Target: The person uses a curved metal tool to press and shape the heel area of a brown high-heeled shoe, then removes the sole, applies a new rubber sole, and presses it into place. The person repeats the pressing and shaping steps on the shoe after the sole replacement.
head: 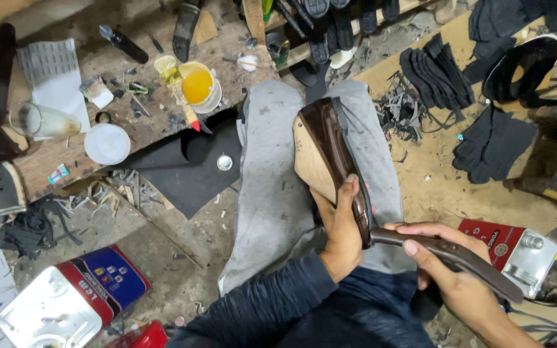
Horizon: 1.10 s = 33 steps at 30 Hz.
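My left hand [342,229] grips a dark brown shoe upper [327,142] stretched over a tan last, resting sole-up on my grey trouser leg [272,193]. Its pale tan bottom [311,169] faces left. My right hand [443,270] pinches a long dark brown leather strap [459,258] that runs from the shoe's heel end out to the right. Both hands sit close together near my lap.
An open pot of yellow glue [199,86] with a brush stands on the wooden bench, beside a white lid [107,143] and a glass [41,120]. Tin cans lie at the lower left [72,296] and right [517,248]. Black leather pieces [494,142] and scraps litter the floor.
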Each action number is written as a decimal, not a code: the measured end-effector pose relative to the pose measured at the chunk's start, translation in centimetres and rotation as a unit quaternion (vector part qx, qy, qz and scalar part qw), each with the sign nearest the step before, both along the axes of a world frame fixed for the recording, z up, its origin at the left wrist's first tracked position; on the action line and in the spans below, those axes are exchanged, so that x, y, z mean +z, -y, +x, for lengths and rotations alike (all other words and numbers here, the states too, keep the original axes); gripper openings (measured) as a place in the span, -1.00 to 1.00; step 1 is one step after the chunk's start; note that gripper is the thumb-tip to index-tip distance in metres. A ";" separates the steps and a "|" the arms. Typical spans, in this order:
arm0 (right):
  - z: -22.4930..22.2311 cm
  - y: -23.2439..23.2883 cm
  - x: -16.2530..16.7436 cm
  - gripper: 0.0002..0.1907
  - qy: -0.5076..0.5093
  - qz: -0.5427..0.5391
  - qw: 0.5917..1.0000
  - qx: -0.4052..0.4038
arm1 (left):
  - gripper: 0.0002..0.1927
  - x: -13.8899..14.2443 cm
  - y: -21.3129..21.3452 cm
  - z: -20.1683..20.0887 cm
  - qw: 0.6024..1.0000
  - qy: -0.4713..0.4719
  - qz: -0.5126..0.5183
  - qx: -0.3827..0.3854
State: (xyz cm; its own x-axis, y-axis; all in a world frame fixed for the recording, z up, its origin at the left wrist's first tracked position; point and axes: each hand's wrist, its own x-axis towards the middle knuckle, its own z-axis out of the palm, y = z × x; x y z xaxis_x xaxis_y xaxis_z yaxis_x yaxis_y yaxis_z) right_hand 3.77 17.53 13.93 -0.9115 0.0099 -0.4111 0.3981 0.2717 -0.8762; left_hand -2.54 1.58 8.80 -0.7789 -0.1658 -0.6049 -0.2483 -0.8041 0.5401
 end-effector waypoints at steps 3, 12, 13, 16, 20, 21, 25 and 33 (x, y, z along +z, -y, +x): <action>-0.8 0.4 0.2 -0.67 0.037 -0.122 0.987 -0.099 | -0.35 -0.5 -0.1 -0.2 1.000 -0.010 0.002 -0.002; -2.2 1.1 0.1 -0.67 0.049 -0.203 0.967 -0.143 | -0.24 -1.5 -0.6 -0.5 0.996 -0.077 -0.025 0.043; -2.2 1.0 0.1 -0.68 0.043 -0.129 0.983 -0.125 | -0.23 -1.6 -0.5 -0.4 0.995 -0.088 -0.027 0.042; -2.4 1.1 0.2 -0.68 0.033 -0.028 0.997 -0.064 | -0.26 -1.6 -0.3 -0.2 0.996 -0.073 -0.039 0.009; -3.2 2.0 0.4 -0.68 0.054 -0.306 0.934 -0.178 | -0.23 -1.6 -0.2 -0.2 0.995 -0.085 -0.043 0.023; -3.6 2.0 0.8 -0.68 0.039 -0.209 0.967 -0.142 | -0.22 -1.6 -0.2 -0.3 0.994 -0.095 -0.039 0.023; -5.0 2.1 1.9 -0.69 0.023 0.082 0.996 -0.007 | -0.19 -1.7 -0.2 -0.4 0.996 -0.081 -0.031 0.015; -5.0 2.6 0.7 -0.67 0.070 -0.052 0.988 -0.127 | -0.22 -2.6 0.1 0.0 0.990 -0.130 -0.049 0.000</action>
State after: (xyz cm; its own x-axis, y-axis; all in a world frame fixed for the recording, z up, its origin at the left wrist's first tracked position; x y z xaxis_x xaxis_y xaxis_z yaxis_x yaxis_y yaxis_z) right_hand -1.25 14.95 14.58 -0.8190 0.1826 -0.5439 0.5612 0.0580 -0.8256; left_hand -2.53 1.51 6.23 -0.9064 -0.2142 -0.3640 -0.0900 -0.7441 0.6620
